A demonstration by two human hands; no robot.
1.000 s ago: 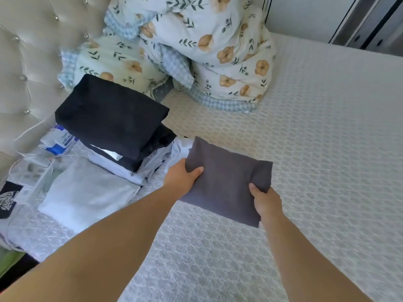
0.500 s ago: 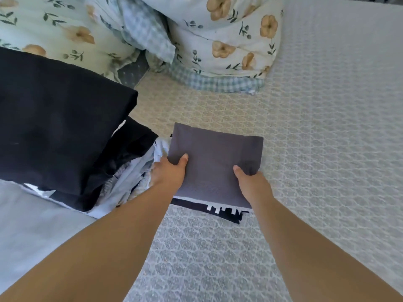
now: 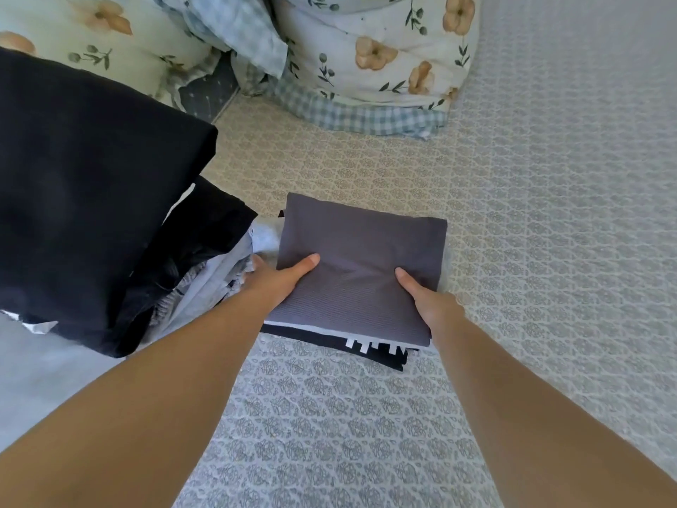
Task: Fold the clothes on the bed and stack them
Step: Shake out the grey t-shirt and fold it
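A folded grey garment [image 3: 361,251] lies on top of a small stack on the bed. Under it a black garment with white marks [image 3: 370,348] sticks out at the near edge. My left hand [image 3: 278,280] grips the grey garment's left side, thumb on top and fingers underneath. On its near right corner my right hand [image 3: 428,302] holds it the same way. To the left a taller pile stands, topped by a folded black garment [image 3: 91,192] over pale blue and white clothes [image 3: 205,291].
The patterned mattress cover [image 3: 531,221] spreads to the right and toward me. A bundled floral quilt with a checked edge [image 3: 370,64] lies at the back. A floral pillow [image 3: 102,34] sits at the back left. A pale grey cloth [image 3: 40,383] lies at the near left.
Both hands carried the grey garment forward and set it down onto the black garment with white marks. The view has dropped closer to the bed.
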